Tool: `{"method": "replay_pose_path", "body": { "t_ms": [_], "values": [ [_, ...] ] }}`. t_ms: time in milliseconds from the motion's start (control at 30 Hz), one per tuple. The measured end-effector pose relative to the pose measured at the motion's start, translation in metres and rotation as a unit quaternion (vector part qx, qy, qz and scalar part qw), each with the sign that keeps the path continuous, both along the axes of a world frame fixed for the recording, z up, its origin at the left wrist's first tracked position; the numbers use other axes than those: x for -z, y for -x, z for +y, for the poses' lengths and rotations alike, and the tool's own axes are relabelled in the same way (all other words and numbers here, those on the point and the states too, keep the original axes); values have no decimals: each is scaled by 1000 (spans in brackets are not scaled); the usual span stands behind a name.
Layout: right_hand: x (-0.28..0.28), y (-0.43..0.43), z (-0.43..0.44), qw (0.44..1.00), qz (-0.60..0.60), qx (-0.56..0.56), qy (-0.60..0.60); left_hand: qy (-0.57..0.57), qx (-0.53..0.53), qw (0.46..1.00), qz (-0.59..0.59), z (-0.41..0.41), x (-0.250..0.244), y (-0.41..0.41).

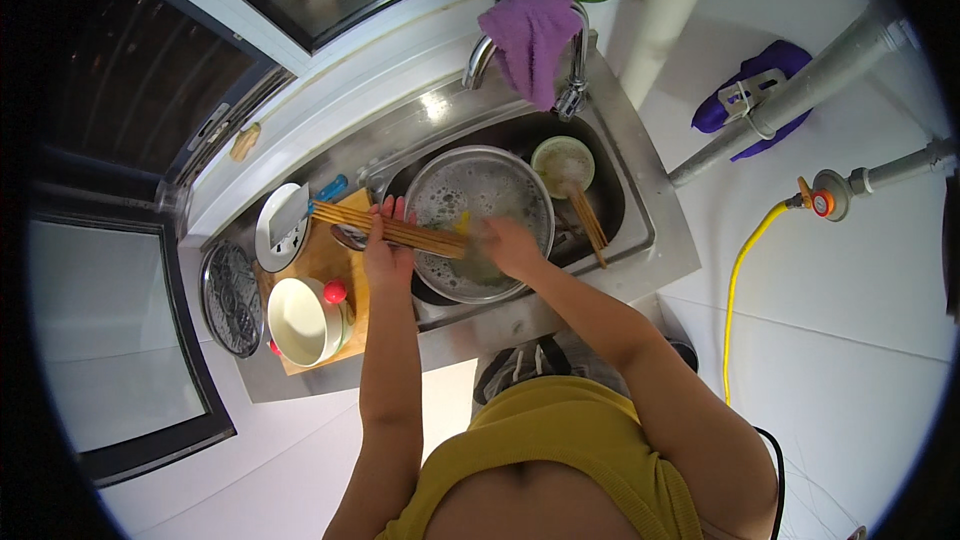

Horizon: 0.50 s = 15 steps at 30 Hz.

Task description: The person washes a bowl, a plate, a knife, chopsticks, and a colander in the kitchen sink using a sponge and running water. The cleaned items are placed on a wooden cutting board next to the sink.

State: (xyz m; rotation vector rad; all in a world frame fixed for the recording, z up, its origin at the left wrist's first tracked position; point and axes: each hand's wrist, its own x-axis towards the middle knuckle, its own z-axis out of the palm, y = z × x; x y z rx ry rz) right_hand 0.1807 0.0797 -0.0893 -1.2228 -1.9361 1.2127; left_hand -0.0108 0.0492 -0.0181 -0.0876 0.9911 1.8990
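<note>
My left hand (pixel 390 244) is closed around a bundle of wooden chopsticks (pixel 431 240) and what looks like a metal spoon (pixel 349 237). The bundle reaches over the left side of a round metal basin (pixel 487 154) of sudsy water standing in the sink. My right hand (pixel 514 247) is over the basin at the bundle's right end, with something yellow (pixel 463 222) near its fingers; blur hides whether it grips anything. Right of the basin, a small green bowl (pixel 562 157) holds foamy water, and more chopsticks (pixel 590 229) lean out of it.
On the left, a wooden cutting board (pixel 360 315) carries a cream bowl with red knobs (pixel 304 322). A cleaver (pixel 290 219) lies across a white plate (pixel 270 259) beside a metal rack or lid (pixel 231 298). A purple cloth (pixel 529 37) hangs on the faucet (pixel 577 60).
</note>
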Motion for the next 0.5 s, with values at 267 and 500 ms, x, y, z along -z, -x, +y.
{"method": "replay_pose_path", "body": {
  "t_ms": [267,500],
  "values": [
    [-34,-52,56,983,-102,146,-48,49,8,998,-33,-28,17,-6],
    [68,-114,95,922,-260,56,282,64,42,997,-27,-38,26,-16]
  ]
}}
